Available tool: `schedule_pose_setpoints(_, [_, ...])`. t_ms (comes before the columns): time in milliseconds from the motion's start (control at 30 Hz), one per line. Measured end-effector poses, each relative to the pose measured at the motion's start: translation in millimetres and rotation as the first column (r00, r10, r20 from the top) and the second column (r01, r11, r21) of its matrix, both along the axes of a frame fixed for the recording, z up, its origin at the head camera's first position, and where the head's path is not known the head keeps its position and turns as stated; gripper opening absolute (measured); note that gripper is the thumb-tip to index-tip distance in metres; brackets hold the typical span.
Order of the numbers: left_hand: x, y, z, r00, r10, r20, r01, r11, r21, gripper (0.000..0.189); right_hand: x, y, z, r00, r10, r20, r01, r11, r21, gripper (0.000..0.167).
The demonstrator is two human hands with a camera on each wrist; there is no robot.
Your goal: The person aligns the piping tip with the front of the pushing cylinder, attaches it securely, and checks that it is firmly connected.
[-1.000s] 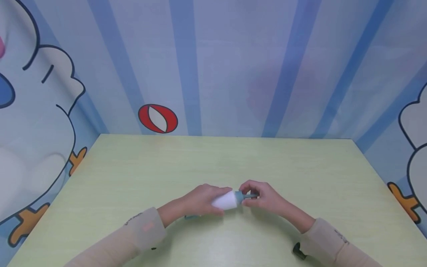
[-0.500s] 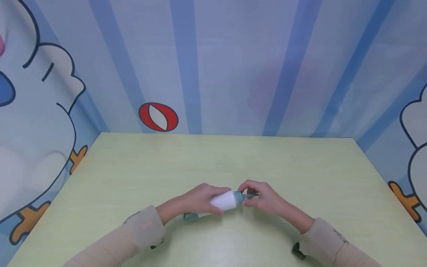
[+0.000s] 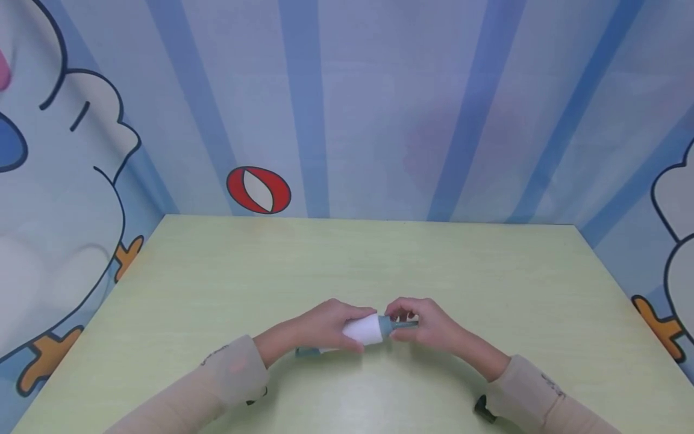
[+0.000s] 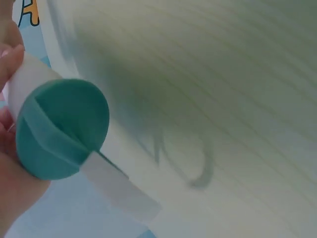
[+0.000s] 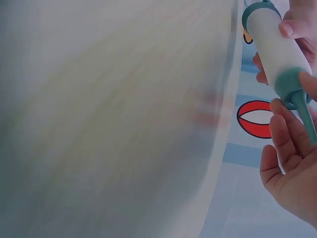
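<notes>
My left hand (image 3: 328, 325) is wrapped around a white cylindrical bottle (image 3: 364, 329), held tilted low over the table. The bottle has a teal collar and a thin teal nozzle (image 5: 306, 116) at its right end. A teal round end cap (image 4: 62, 129) with a raised bar across it closes the other end; a white strip (image 4: 119, 187) sticks out there. With thumb and fingertips, my right hand (image 3: 425, 322) pinches the teal collar (image 5: 291, 83), and the nozzle points toward its palm. The left palm hides part of the body.
A pale green table (image 3: 368, 259) lies beneath both hands. Blue striped wall sheets with printed figures and a red ball picture (image 3: 258, 190) stand behind and at the sides. A small dark object (image 3: 484, 408) is beside the right sleeve.
The right hand has lowered slightly, and its fingers have shifted around the collar. The left hand keeps its grip on the bottle, whose teal end cap shows a bit more than one second ago.
</notes>
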State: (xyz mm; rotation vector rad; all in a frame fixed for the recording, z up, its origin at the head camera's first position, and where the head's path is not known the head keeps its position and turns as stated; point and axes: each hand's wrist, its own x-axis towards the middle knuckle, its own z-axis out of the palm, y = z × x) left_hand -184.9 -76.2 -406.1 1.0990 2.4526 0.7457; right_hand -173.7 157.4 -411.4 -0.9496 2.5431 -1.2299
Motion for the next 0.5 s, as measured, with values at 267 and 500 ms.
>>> schedule_pose_setpoints(267, [6.0,3.4,10.1,0.959,-0.043,-0.282,0.021,0.996,-0.082,0.063,-4.3,3,-1.0,0.991,-0.030,0.133,0.030,1.000,-0.004,0.023])
schedule_pose_setpoints(500, [6.1,2.2,13.8,0.944,-0.033,-0.330,-0.004,0.994,-0.110,0.065,-5.1,7,8.7,0.999,-0.015,0.035,0.014,1.000,0.018,0.042])
